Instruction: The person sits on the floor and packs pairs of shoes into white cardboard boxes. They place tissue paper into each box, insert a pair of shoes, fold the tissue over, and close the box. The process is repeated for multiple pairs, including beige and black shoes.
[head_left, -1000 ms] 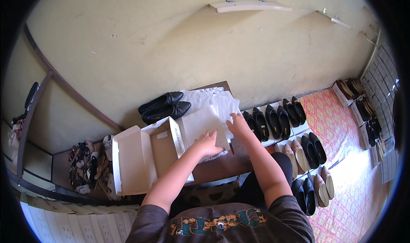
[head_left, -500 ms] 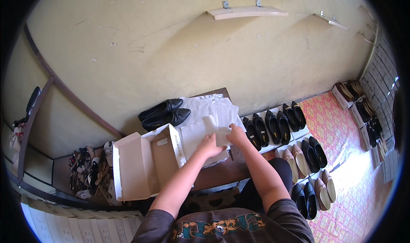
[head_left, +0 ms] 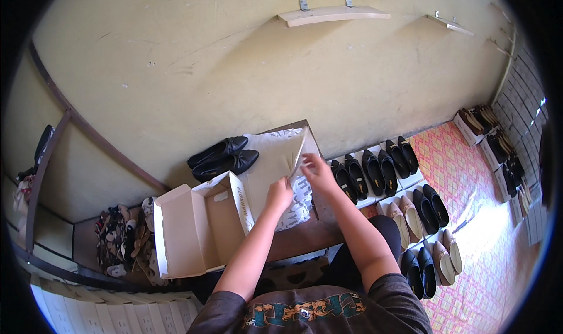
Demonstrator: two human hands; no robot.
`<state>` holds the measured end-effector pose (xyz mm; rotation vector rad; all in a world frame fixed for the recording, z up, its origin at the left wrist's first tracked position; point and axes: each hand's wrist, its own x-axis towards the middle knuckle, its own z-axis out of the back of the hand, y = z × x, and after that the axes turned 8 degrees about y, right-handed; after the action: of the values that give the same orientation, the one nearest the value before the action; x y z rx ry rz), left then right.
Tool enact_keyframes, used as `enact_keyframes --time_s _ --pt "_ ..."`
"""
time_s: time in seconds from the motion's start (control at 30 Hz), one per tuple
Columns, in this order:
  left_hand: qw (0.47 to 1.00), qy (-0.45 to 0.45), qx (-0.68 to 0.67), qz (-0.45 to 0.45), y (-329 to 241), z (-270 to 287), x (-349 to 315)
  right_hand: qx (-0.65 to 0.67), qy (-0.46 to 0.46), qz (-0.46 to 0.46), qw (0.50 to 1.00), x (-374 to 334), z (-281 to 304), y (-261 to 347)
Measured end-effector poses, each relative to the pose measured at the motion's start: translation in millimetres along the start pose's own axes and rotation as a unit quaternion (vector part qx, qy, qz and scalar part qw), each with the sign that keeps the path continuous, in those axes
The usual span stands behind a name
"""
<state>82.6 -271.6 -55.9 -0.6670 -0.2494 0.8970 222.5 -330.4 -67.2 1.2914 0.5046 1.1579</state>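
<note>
My left hand [head_left: 280, 194] is closed on the near end of a thin white sheet of paper [head_left: 301, 146], which stands up in a narrow fold. Just right of the sheet is my right hand [head_left: 317, 171], its fingers apart and slightly blurred; whether they touch the paper I cannot tell. More white wrapping paper [head_left: 264, 155] lies on the table beneath, with printed tissue paper [head_left: 298, 208] showing below my hands. To the left stands an open white shoe box [head_left: 226, 219], brown inside. Behind the box rests a pair of black pointed flat shoes [head_left: 226, 164].
The dark wooden table [head_left: 311, 235] stands against a yellowish wall. Several pairs of flats [head_left: 381, 173] sit on white boxes to the right, on pink patterned flooring [head_left: 448, 158]. A heap of shoes [head_left: 126, 237] lies at the left, and white boxes [head_left: 111, 313] line the lower left.
The white sheet lay flatter before; now it is raised and folded upright. My left hand has closed on it, and more printed tissue shows underneath. My right hand has moved slightly up and left.
</note>
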Motion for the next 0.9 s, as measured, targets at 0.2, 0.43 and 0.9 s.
enact_keyframes --time_s 0.2,0.43,0.9 --pt "0.978 0.003 -0.202 0.057 31 13 13 0.031 -0.076 -0.178 0.981 17 17 -45" --pt "0.925 0.001 -0.359 0.128 43 39 7 -0.017 0.024 -0.245 0.969 5 -2 -29" --pt "0.933 -0.026 -0.340 0.114 49 39 4 -0.008 0.306 0.094 0.947 -28 -50 12"
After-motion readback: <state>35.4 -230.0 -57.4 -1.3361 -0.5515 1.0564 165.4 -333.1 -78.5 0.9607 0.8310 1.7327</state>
